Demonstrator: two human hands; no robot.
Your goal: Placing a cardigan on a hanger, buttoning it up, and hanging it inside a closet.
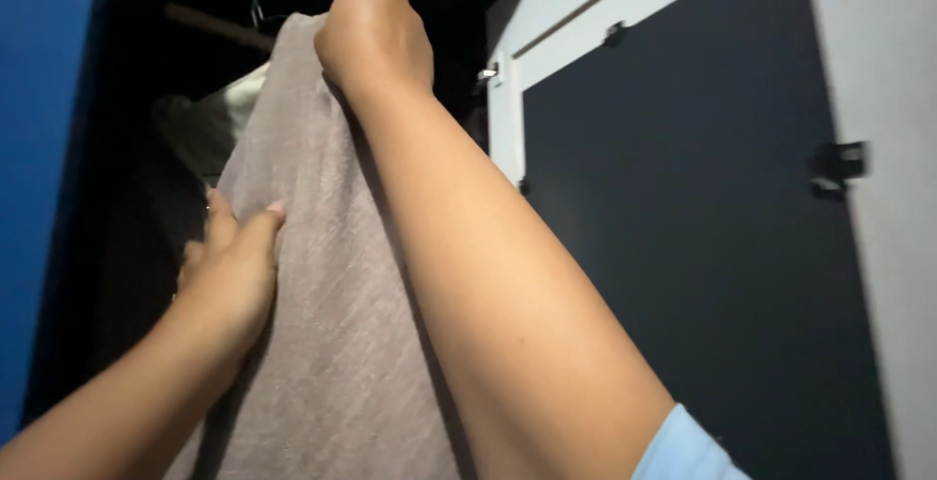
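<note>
two bare hands at work on one grey-brown towel (337, 324), seen from below, inside a dark wardrobe. far left: a blue wall (39, 148), then the black wardrobe interior. left hand (229, 265) comes up from the lower left, fingers and thumb pinching the towel's left edge about midway up; its grip is narrow, cloth caught between thumb and fingers. behind it, a pale garment (239, 95) hangs in shadow, and a dim rail (210, 23) runs across above with a hanger hook just visible. towel hangs long, draped down to the bottom of view between the two arms. right hand (376, 31) is raised at the towel's top, closed in a fist on the cloth near the rail. right forearm crosses the middle, light blue sleeve (683, 451) at the bottom. far right: open wardrobe door (683, 197), dark panel in a white frame, black hinge (837, 168) on its edge.
</note>
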